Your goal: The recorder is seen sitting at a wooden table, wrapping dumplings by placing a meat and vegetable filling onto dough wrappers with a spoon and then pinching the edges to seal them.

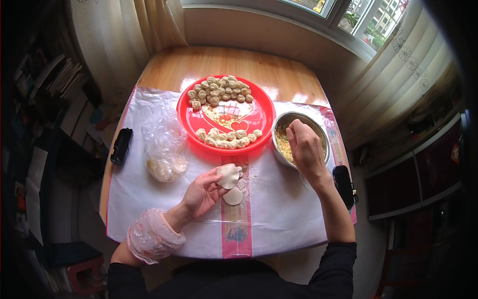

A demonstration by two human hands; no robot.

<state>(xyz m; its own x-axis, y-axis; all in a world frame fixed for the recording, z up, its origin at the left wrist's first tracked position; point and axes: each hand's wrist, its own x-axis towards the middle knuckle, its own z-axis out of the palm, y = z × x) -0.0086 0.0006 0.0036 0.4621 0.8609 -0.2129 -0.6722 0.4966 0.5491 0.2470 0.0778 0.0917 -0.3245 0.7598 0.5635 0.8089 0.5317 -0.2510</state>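
My left hand (201, 192), palm up, pinches a round dough wrapper (227, 177) between thumb and fingers. Just below it, another wrapper (233, 197) lies flat on the table amid scattered flour. At the right, my right hand (308, 151) is over a metal bowl (274, 151) of chopped, yellowish filling (284, 144). Its fingers are curled and point down into the bowl; whatever they might grip is hidden by the hand. Beyond the left hand sits a red round tray (263, 125). Many folded dumplings (220, 89) crowd its far side, and more dumplings (231, 140) line its near edge.
A clear plastic bag (164, 149) with round pale pieces inside rests left of the tray. Black cases lie near the left edge (122, 145) and right edge (343, 187) of the table. A plastic sheet (179, 228) covers the near part of the wooden table (239, 61).
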